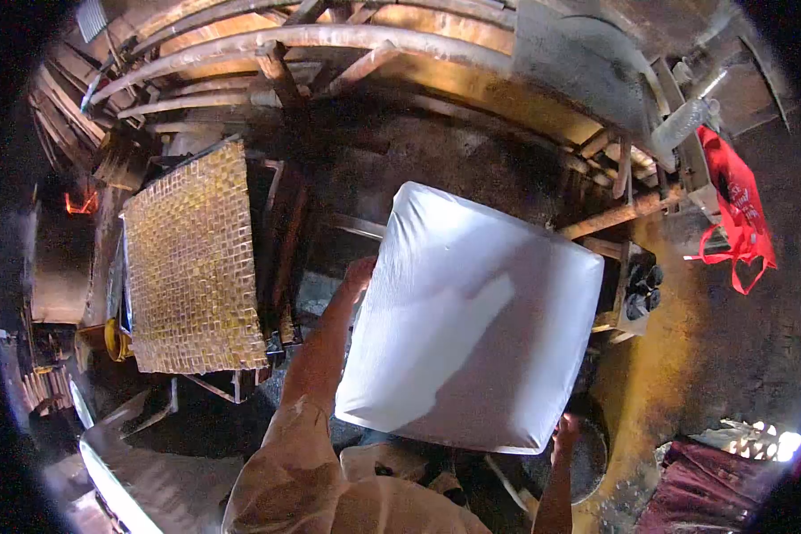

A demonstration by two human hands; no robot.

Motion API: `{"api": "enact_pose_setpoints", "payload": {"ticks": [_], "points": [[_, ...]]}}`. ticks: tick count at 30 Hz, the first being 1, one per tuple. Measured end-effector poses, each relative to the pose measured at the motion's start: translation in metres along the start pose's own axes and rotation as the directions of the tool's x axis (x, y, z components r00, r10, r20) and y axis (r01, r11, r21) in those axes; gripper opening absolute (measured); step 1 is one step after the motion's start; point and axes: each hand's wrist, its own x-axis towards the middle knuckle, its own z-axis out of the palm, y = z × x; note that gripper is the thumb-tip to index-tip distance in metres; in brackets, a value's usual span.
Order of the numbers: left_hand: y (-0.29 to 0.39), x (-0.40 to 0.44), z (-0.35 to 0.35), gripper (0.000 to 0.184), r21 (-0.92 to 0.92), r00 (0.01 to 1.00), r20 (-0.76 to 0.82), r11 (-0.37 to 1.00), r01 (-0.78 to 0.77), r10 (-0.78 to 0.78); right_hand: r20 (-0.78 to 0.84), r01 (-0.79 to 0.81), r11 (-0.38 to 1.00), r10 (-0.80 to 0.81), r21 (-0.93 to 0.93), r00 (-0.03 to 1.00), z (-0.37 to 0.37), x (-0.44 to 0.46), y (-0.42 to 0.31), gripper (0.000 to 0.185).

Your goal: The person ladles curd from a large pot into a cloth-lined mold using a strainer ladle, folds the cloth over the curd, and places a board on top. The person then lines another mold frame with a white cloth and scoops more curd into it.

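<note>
A large square panel wrapped in white cloth [418, 347] fills the middle of the head view, tilted, with a shadow across its right part. At its left edge my left hand [360, 274] grips the side, with most of the fingers hidden behind it. My right hand [565, 433] holds the lower right corner, fingers bent around the edge. What lies under the cloth cannot be seen.
To the left stands a woven mat panel [196, 267]. A red bag [734, 209] hangs at the right beside a clear plastic bottle [681, 123]. Wooden poles [347, 37] run across the top. A dark round container [592, 458] sits near my right hand.
</note>
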Motion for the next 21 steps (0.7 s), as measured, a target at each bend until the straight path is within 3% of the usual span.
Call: {"api": "enact_pose_setpoints", "payload": {"ticks": [3,4,5,6,7,8,10,11,12,13,15,16,17,18,19,20,21], "points": [[-0.006,-0.001,-0.019,0.038,0.095,1.000,0.010,0.995,0.012,-0.013,-0.020,0.010,1.000,-0.010,0.015,1.000,0.008,0.007,0.005,0.026],[-0.029,0.027,-0.031,0.044,0.085,0.998,-0.053,0.996,0.025,-0.020,0.003,-0.184,0.983,0.184,-0.028,0.983,0.005,-0.034,-0.097,0.024],[-0.020,0.019,-0.038,0.044,0.090,0.998,-0.052,0.995,0.030,-0.025,0.004,-0.191,0.981,0.191,-0.028,0.982,0.007,-0.028,-0.081,0.024],[-0.002,0.002,-0.046,0.047,0.345,0.944,-0.117,0.904,-0.254,0.309,-0.018,-0.127,0.992,0.127,-0.004,0.992,0.011,-0.020,-0.064,0.023],[0.005,-0.004,-0.054,0.050,0.583,0.785,-0.085,0.670,-0.460,0.614,-0.042,-0.062,0.998,0.063,0.019,0.997,0.014,-0.025,-0.070,0.022],[0.005,0.001,-0.064,0.050,0.586,0.787,-0.082,0.668,-0.459,0.612,0.002,-0.067,0.993,0.067,-0.096,0.998,0.007,-0.024,-0.080,0.020],[-0.008,0.013,-0.080,0.055,0.623,0.955,-0.191,0.780,-0.060,0.225,-0.003,-0.080,0.996,0.080,-0.051,0.997,0.013,0.000,-0.052,0.020],[-0.018,0.011,-0.076,0.055,0.622,0.957,-0.186,0.781,-0.059,0.221,-0.011,-0.085,0.996,0.085,-0.008,0.996,0.012,0.012,-0.030,0.020],[-0.027,-0.001,-0.068,0.059,0.568,0.950,-0.201,0.818,-0.087,0.241,-0.047,-0.034,0.994,0.029,-0.103,0.998,0.012,0.020,-0.032,0.020],[-0.033,-0.014,-0.057,0.063,0.516,0.943,-0.211,0.848,-0.116,0.258,-0.011,-0.058,0.998,0.058,0.010,0.998,0.012,0.026,-0.043,0.023],[-0.020,-0.048,-0.036,0.073,0.154,0.991,-0.114,0.986,-0.056,0.074,0.062,-0.125,0.965,0.114,0.229,0.992,0.013,0.030,-0.089,0.028],[-0.024,-0.050,-0.030,0.077,0.044,0.999,-0.020,0.998,0.048,-0.047,-0.040,0.155,0.985,-0.153,0.073,0.987,0.021,0.060,-0.057,0.027],[-0.026,-0.053,-0.021,0.082,-0.060,0.985,0.079,0.985,0.159,-0.154,0.052,0.118,0.989,-0.123,0.085,0.991,0.021,0.084,-0.051,0.031],[-0.023,-0.062,-0.011,0.082,-0.054,0.984,0.087,0.986,0.159,-0.154,0.148,0.129,0.975,-0.156,0.180,0.977,0.016,0.054,-0.134,0.035],[-0.015,-0.079,-0.002,0.085,-0.079,0.989,0.111,0.991,0.110,-0.101,0.140,0.014,0.994,-0.030,0.109,0.990,0.020,0.073,-0.125,0.036],[-0.006,-0.098,0.007,0.087,-0.107,0.990,0.131,0.992,0.060,-0.046,0.023,0.298,0.954,-0.297,-0.035,0.955,0.035,0.109,-0.094,0.039],[-0.002,-0.108,0.015,0.090,-0.136,0.989,0.147,0.991,0.009,0.011,0.020,0.296,0.955,-0.295,-0.030,0.955,0.032,0.113,-0.092,0.039]]}}
